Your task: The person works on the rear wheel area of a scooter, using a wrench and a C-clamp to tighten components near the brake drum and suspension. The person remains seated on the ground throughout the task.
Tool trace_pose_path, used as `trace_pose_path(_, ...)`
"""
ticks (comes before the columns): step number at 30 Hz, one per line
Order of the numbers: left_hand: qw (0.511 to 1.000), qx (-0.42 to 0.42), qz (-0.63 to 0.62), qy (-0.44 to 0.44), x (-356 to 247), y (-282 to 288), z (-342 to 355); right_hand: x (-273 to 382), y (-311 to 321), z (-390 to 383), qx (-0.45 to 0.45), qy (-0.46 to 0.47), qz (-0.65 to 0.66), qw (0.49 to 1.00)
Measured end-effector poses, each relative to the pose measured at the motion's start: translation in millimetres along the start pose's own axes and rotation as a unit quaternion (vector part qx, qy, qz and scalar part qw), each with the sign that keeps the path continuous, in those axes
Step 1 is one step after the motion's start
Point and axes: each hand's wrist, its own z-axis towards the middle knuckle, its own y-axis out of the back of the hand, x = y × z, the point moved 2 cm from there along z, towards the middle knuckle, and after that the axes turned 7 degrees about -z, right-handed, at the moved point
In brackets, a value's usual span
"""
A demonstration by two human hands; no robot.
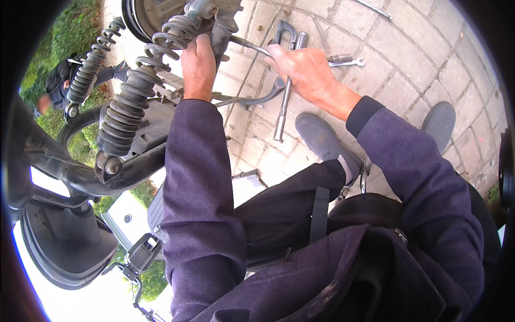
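So I've got my right hand [306,72] curled around the end of a thin metal rod [249,45], and the rod's other end reaches the dark bracket [221,37] under the shock. My left hand [198,67] is right up against that bracket, but its fingertips are hidden — can't tell if they're gripping anything. It's cramped on that side: the fat coil spring [126,104] is just left of my left wrist, and the round black hub [140,21] is above it. A second spring shock [88,75] hangs further left, with the black frame tube [80,177] below. On the paving [397,64], a long steel bar [284,110] passes beneath my right hand, a wrench [348,63] pokes out to the right of it, and a curved grey piece [286,32] is just above — my grey shoe [322,137] is near the bar's lower end. Someone in dark clothes [56,78] is off to the left by the bushes.
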Motion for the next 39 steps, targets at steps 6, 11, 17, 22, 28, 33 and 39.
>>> trace_pose_path(6,0.999,0.001,-0.027,0.019,-4.2,-3.2,-3.9,-2.8,-2.4,-3.1,-0.007,0.0,0.019,1.0)
trace_pose_path(11,1.0,0.003,-0.005,0.001,-3.2,-2.7,-1.0,-3.8,-7.3,-2.5,0.008,0.014,-0.021,1.0)
trace_pose_path(17,1.0,0.011,0.009,0.025,-4.1,-1.5,-3.7,0.4,-2.2,-2.6,0.035,0.015,-0.035,0.999)
trace_pose_path(22,0.999,0.014,0.014,0.045,-7.8,-2.6,-4.6,5.3,1.6,-1.7,0.048,0.021,-0.051,0.997)
trace_pose_path(28,0.999,0.005,0.005,0.04,-6.9,-3.5,-4.9,8.1,-0.6,-2.5,0.054,0.0,-0.049,0.997)
trace_pose_path(33,1.0,0.002,-0.009,0.025,-5.2,-4.7,-3.1,12.1,-3.8,-2.3,0.043,-0.054,0.039,0.997)
trace_pose_path(39,0.999,0.008,-0.014,0.029,-4.8,-3.7,-4.7,11.1,-1.2,-3.4,0.07,-0.036,0.014,0.997)
